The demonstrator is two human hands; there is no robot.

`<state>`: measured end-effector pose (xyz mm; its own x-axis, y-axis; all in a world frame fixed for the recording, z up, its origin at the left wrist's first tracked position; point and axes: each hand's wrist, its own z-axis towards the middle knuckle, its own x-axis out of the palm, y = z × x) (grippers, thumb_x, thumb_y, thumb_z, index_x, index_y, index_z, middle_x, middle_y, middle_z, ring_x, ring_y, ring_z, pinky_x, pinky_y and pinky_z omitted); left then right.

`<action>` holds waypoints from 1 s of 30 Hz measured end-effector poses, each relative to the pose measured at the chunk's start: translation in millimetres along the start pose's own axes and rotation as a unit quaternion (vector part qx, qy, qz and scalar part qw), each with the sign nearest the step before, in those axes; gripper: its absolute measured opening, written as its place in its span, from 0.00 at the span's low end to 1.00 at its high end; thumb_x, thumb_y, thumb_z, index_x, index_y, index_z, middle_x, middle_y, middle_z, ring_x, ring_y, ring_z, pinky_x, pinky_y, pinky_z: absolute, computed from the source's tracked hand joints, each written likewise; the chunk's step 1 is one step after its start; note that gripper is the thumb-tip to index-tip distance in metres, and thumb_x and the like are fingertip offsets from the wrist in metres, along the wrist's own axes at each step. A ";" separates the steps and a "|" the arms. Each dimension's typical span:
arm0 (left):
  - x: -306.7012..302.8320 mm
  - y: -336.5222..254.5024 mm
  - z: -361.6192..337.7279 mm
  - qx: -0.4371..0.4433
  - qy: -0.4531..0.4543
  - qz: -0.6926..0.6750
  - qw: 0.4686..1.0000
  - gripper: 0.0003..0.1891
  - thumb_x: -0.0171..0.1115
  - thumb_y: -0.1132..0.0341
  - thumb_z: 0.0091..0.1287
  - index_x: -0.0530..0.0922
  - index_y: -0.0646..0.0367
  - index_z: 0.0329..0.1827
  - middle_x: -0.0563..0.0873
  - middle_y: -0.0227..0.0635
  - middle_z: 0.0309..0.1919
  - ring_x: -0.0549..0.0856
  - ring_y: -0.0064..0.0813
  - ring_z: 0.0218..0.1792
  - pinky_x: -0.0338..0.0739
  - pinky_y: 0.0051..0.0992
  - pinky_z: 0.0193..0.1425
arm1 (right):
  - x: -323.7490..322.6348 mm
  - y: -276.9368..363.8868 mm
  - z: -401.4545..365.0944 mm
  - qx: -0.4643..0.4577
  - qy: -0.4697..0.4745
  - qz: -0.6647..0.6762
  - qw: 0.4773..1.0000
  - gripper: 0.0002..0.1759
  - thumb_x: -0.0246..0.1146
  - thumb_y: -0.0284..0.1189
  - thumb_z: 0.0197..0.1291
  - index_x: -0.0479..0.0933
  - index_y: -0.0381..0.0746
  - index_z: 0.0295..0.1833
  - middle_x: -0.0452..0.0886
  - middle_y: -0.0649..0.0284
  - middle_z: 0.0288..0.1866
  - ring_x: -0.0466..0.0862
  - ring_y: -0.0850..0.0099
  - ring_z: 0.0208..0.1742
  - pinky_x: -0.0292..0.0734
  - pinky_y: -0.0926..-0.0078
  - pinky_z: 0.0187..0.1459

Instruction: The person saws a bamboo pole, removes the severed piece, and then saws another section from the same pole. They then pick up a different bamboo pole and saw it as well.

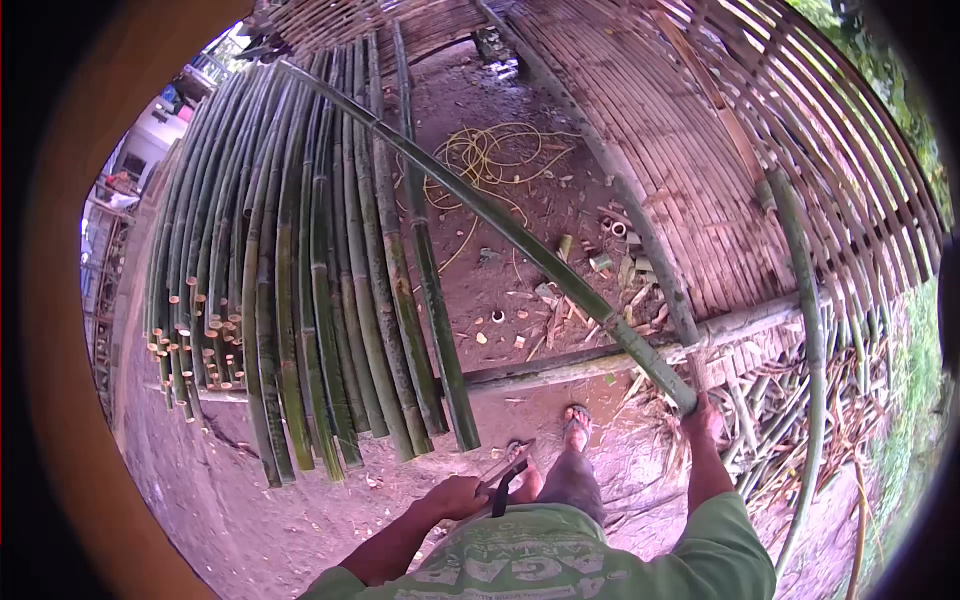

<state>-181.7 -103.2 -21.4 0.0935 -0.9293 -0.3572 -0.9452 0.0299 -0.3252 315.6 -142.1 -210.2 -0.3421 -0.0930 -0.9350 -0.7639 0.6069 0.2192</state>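
Observation:
My right hand is closed round the near end of a long green bamboo pole, which slants up and left across the ground to the stacked poles. Low in the middle, my left hand grips the handle of a blade that points up and right. The blade is apart from the pole. To the left of the held pole lies a large row of green bamboo poles, their cut ends toward me.
A slatted bamboo platform stands at the upper right. One horizontal log crosses in front of my feet. Yellow cord lies coiled on the dirt. Cut bamboo scraps are piled at the right, beside a curved pole.

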 end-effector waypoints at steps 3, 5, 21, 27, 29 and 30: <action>15.6 16.4 1.3 0.024 -0.005 -0.025 0.999 0.25 0.55 0.46 0.63 0.79 0.63 0.43 0.84 0.55 0.40 0.84 0.51 0.43 0.76 0.44 0.49 | -19.6 4.1 7.7 0.004 0.029 -0.043 0.999 0.15 0.68 0.32 0.47 0.73 0.45 0.41 0.83 0.51 0.39 0.82 0.49 0.45 0.77 0.52 0.44; 19.4 21.1 -4.0 0.030 -0.007 -0.040 0.999 0.25 0.55 0.46 0.64 0.80 0.64 0.44 0.85 0.55 0.41 0.84 0.51 0.44 0.76 0.44 0.49 | -38.6 24.3 1.0 0.026 0.058 -0.059 0.996 0.16 0.69 0.32 0.47 0.72 0.44 0.41 0.83 0.52 0.40 0.82 0.49 0.46 0.77 0.53 0.45; 84.1 105.4 -79.1 0.023 -0.100 -0.145 0.984 0.23 0.55 0.45 0.64 0.81 0.54 0.50 0.86 0.52 0.39 0.86 0.49 0.42 0.78 0.42 0.49 | -33.8 535.8 -198.8 -0.334 0.279 0.223 0.872 0.41 0.72 0.44 0.41 0.69 0.26 0.55 0.81 0.42 0.44 0.84 0.56 0.44 0.80 0.63 0.47; 104.4 121.3 -100.3 -0.010 -0.095 -0.192 0.977 0.26 0.59 0.45 0.59 0.81 0.61 0.47 0.86 0.55 0.38 0.86 0.52 0.42 0.78 0.42 0.48 | -43.9 621.5 -314.9 -0.525 0.422 0.414 0.612 0.42 0.67 0.35 0.54 0.58 0.27 0.68 0.80 0.45 0.52 0.83 0.55 0.50 0.79 0.60 0.51; 119.4 135.0 -93.0 -0.011 -0.110 -0.189 0.976 0.26 0.60 0.46 0.59 0.82 0.63 0.44 0.85 0.56 0.38 0.85 0.53 0.43 0.78 0.43 0.48 | -19.3 599.4 -316.9 -0.588 0.400 0.377 0.594 0.40 0.68 0.35 0.54 0.61 0.30 0.68 0.80 0.44 0.51 0.83 0.56 0.50 0.79 0.60 0.51; 123.0 137.8 -92.4 -0.011 -0.119 -0.192 0.974 0.25 0.60 0.46 0.59 0.82 0.63 0.44 0.85 0.57 0.38 0.85 0.53 0.43 0.78 0.43 0.49 | -0.2 575.1 -306.4 -0.612 0.388 0.343 0.597 0.39 0.69 0.35 0.53 0.63 0.31 0.67 0.80 0.43 0.51 0.83 0.56 0.50 0.79 0.60 0.51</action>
<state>-329.3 -247.4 -29.3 0.5091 -0.7584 -0.4070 -0.8323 -0.3131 -0.4575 -291.3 -34.8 1.4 -0.5912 -0.7809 -0.2015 0.0369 -0.2758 0.9605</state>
